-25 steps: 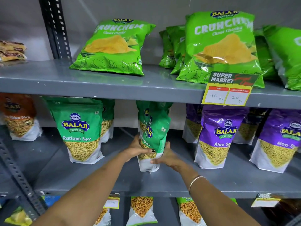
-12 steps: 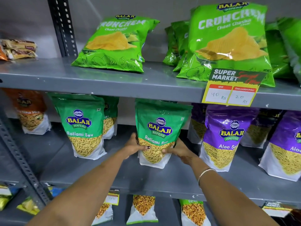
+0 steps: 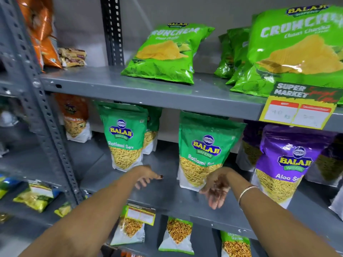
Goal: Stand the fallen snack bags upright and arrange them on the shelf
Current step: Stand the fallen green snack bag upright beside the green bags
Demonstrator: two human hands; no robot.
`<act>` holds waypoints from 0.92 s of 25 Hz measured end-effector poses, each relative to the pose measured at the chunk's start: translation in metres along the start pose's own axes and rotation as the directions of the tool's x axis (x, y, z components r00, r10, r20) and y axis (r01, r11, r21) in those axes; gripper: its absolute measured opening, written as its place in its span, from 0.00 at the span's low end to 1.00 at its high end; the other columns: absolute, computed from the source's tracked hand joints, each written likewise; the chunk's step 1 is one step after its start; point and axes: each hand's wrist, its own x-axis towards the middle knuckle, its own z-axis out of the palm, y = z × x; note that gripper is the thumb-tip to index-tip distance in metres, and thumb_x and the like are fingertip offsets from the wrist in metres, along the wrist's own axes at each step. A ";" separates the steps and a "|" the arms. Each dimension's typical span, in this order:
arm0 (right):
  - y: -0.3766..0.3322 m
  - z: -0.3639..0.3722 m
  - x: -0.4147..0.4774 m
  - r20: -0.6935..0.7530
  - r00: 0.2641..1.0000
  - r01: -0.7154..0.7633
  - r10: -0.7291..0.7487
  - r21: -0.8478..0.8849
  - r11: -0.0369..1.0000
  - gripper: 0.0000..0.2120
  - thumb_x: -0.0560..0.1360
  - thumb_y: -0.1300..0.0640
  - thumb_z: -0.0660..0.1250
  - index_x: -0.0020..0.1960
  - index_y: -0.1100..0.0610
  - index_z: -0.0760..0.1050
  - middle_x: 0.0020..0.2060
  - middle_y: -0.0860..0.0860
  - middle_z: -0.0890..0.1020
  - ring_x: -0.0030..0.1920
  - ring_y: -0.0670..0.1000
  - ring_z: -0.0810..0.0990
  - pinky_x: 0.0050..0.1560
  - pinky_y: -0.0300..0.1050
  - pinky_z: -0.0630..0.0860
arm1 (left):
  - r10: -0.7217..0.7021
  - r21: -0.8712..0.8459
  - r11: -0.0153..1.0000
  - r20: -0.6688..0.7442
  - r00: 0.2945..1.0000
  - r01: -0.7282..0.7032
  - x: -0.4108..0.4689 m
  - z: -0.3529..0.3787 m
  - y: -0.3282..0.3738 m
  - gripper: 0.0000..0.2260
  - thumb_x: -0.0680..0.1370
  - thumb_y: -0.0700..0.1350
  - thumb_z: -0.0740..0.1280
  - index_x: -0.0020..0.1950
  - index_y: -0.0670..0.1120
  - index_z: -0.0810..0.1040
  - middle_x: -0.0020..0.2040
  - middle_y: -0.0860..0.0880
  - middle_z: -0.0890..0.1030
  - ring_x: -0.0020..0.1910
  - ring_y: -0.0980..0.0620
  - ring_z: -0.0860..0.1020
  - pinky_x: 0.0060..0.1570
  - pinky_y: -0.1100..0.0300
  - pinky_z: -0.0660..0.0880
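Your left hand (image 3: 148,176) open, fingers loose, holds nothing, low over middle shelf (image 3: 167,197). Your right hand (image 3: 216,188) open too, palm up, empty, bangle (image 3: 246,191) on wrist. Green Ratlami Sev bag (image 3: 204,151) stands upright on middle shelf between your 2 hands, right hand just beside its bottom corner. 2nd Ratlami Sev bag (image 3: 123,138) upright to left. Purple Aloo Sev bag (image 3: 285,164) upright to right. Crunchem chip bag (image 3: 167,54) leans back on top shelf.
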 end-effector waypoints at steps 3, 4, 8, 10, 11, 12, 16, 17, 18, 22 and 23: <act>-0.060 0.040 0.012 -0.022 0.997 0.078 -0.080 -0.074 0.994 0.09 0.78 0.56 0.59 0.42 0.58 0.73 0.24 0.52 0.84 0.27 0.49 0.84 0.28 0.42 0.82 | -0.182 -0.094 0.980 -0.046 0.982 0.177 0.000 -0.048 -0.057 0.20 0.76 0.57 0.61 0.55 0.41 0.70 0.44 0.44 0.74 0.48 0.47 0.73 0.63 0.48 0.71; -0.081 0.055 0.020 -0.104 0.986 0.126 -0.134 -0.078 0.989 0.07 0.78 0.56 0.58 0.44 0.56 0.73 0.24 0.50 0.83 0.27 0.47 0.83 0.27 0.41 0.81 | -0.177 -0.182 0.971 -0.119 0.977 0.154 0.005 -0.062 -0.076 0.20 0.76 0.55 0.63 0.60 0.41 0.69 0.50 0.41 0.76 0.49 0.45 0.74 0.61 0.48 0.72; -0.156 0.101 0.067 -0.566 0.705 0.491 -0.427 -0.045 0.870 0.30 0.70 0.54 0.71 0.68 0.56 0.62 0.56 0.49 0.71 0.55 0.52 0.75 0.43 0.43 0.72 | 0.101 -0.372 0.869 -0.510 0.854 -0.325 0.034 -0.109 -0.120 0.35 0.70 0.38 0.73 0.72 0.37 0.60 0.67 0.44 0.69 0.68 0.44 0.68 0.63 0.53 0.67; -0.183 0.117 0.088 -0.640 0.614 0.676 -0.461 0.125 0.726 0.37 0.68 0.61 0.73 0.71 0.60 0.57 0.66 0.52 0.69 0.67 0.55 0.68 0.57 0.45 0.70 | 0.253 -0.374 0.811 -0.469 0.846 -0.450 0.049 -0.122 -0.122 0.26 0.65 0.35 0.75 0.61 0.40 0.73 0.53 0.51 0.77 0.60 0.49 0.75 0.58 0.56 0.69; -0.192 0.123 0.095 -0.667 0.584 0.731 -0.463 0.183 0.657 0.37 0.68 0.64 0.73 0.71 0.61 0.58 0.68 0.54 0.69 0.68 0.55 0.68 0.63 0.47 0.68 | 0.305 -0.416 0.764 -0.441 0.844 -0.494 0.053 -0.125 -0.122 0.20 0.64 0.34 0.75 0.54 0.42 0.75 0.47 0.53 0.82 0.54 0.52 0.79 0.57 0.55 0.71; -0.198 0.128 0.099 -0.692 0.568 0.753 -0.446 0.219 0.620 0.36 0.67 0.67 0.72 0.70 0.62 0.59 0.68 0.57 0.70 0.66 0.54 0.69 0.66 0.48 0.68 | 0.331 -0.463 0.720 -0.425 0.842 -0.516 0.055 -0.125 -0.122 0.17 0.65 0.32 0.74 0.51 0.42 0.75 0.46 0.51 0.84 0.49 0.54 0.80 0.57 0.53 0.72; -0.208 0.153 0.094 -0.756 0.502 0.817 -0.420 0.256 0.517 0.30 0.68 0.75 0.67 0.68 0.66 0.61 0.57 0.56 0.74 0.57 0.51 0.72 0.40 0.27 0.78 | 0.325 -0.446 0.729 -0.440 0.837 -0.518 0.063 -0.123 -0.136 0.20 0.67 0.34 0.74 0.52 0.45 0.70 0.58 0.39 0.79 0.57 0.43 0.77 0.60 0.49 0.74; -0.208 0.158 0.090 -0.767 0.493 0.817 -0.411 0.246 0.521 0.30 0.69 0.74 0.67 0.68 0.67 0.61 0.59 0.56 0.74 0.59 0.52 0.73 0.35 0.24 0.75 | 0.330 -0.420 0.747 -0.438 0.836 -0.516 0.062 -0.122 -0.140 0.20 0.66 0.36 0.75 0.52 0.45 0.70 0.59 0.39 0.79 0.59 0.41 0.77 0.61 0.46 0.74; -0.205 0.162 0.088 -0.776 0.485 0.813 -0.404 0.229 0.535 0.30 0.69 0.73 0.67 0.68 0.67 0.61 0.62 0.58 0.74 0.60 0.54 0.74 0.32 0.22 0.74 | 0.336 -0.393 0.763 -0.436 0.835 -0.513 0.055 -0.121 -0.143 0.21 0.66 0.37 0.75 0.53 0.44 0.71 0.59 0.38 0.79 0.59 0.41 0.77 0.62 0.45 0.74; -0.190 0.183 0.078 -0.774 0.505 0.733 -0.381 0.151 0.663 0.30 0.69 0.66 0.71 0.68 0.63 0.65 0.61 0.56 0.77 0.51 0.48 0.76 0.25 0.23 0.70 | 0.349 -0.286 0.825 -0.421 0.837 -0.488 0.024 -0.113 -0.155 0.23 0.65 0.41 0.76 0.57 0.42 0.74 0.59 0.41 0.80 0.58 0.44 0.78 0.62 0.49 0.74; -0.186 0.187 0.076 -0.780 0.509 0.715 -0.363 0.149 0.683 0.30 0.69 0.64 0.72 0.68 0.61 0.65 0.60 0.56 0.77 0.52 0.49 0.75 0.24 0.23 0.70 | 0.346 -0.256 0.843 -0.415 0.842 -0.473 0.018 -0.111 -0.158 0.25 0.65 0.43 0.77 0.59 0.40 0.74 0.59 0.42 0.80 0.58 0.45 0.78 0.61 0.52 0.74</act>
